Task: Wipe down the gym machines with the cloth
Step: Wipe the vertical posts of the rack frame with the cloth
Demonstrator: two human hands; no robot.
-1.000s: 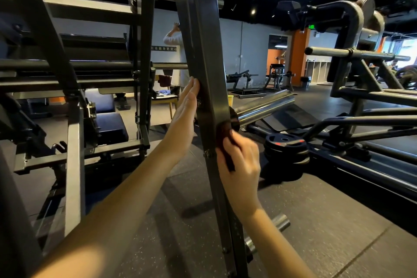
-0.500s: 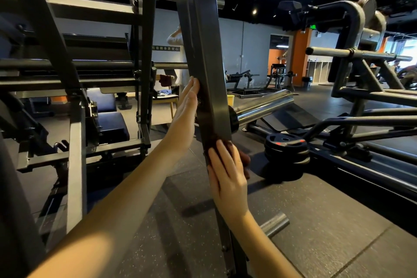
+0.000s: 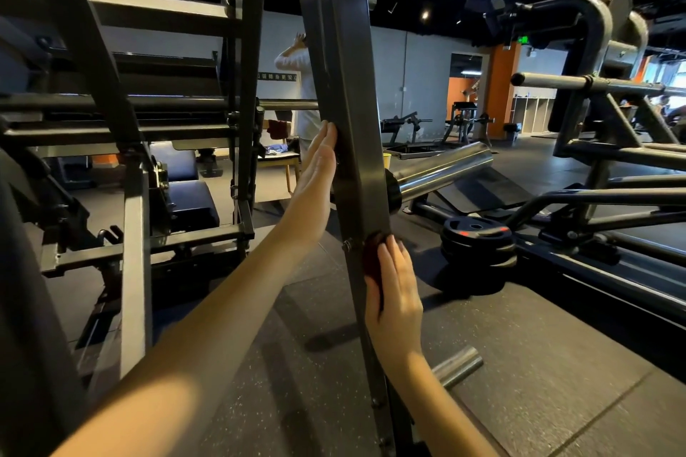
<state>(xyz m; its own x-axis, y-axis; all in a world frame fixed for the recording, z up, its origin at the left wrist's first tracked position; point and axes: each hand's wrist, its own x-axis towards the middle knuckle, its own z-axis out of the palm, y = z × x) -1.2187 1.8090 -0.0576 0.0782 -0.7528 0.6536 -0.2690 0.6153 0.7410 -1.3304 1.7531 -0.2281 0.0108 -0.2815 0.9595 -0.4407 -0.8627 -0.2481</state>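
Both hands meet the slanted steel post [image 3: 341, 85] in the head view: the left hand [image 3: 318, 169] rests flat on its left edge, fingers straight and released; lower down, the right hand [image 3: 394, 289] presses the dark red cloth [image 3: 372, 258] against its right face (fingers nearly straight, thumb hidden).

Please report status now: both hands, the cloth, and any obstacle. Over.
Left hand flat on left edge of slanted beam. Right hand presses dark red cloth against beam face. Bolt sits just left of cloth.
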